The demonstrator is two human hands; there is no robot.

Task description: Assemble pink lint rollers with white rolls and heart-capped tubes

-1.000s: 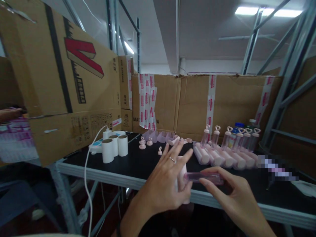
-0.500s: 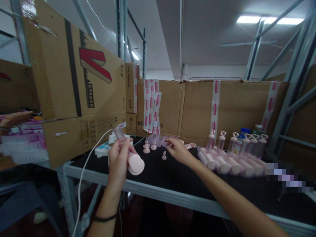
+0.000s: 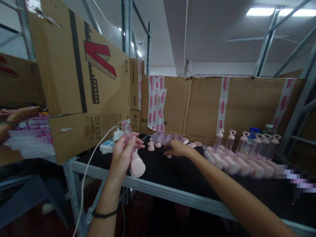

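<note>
My left hand [image 3: 124,149] is closed around a pale pink tube [image 3: 137,167] with a clear upper section [image 3: 127,129]. The tube tilts, its rounded pink end toward me, and some of my fingers are spread past it. Over the black tabletop, my right hand [image 3: 178,148] reaches down with fingers bent and apart. Just under its fingertips is a small pink cap [image 3: 169,156], its top hidden by the hand. To the left stand more small pink caps [image 3: 151,145] with ring-shaped tops. Behind my right hand is a translucent purple divided holder [image 3: 158,137].
Several pink tubes [image 3: 244,168] lie in a row at the right, with clear heart-topped tubes [image 3: 242,144] upright behind them. A white power strip [image 3: 106,147] with a cable is at the left. Cardboard walls [image 3: 202,108] enclose the table. Another person's hand [image 3: 23,113] shows far left.
My right hand has moved from beside the purple holder down over the small pink cap. Some fingers of my left hand have spread from the tube. The view has shifted slightly.
</note>
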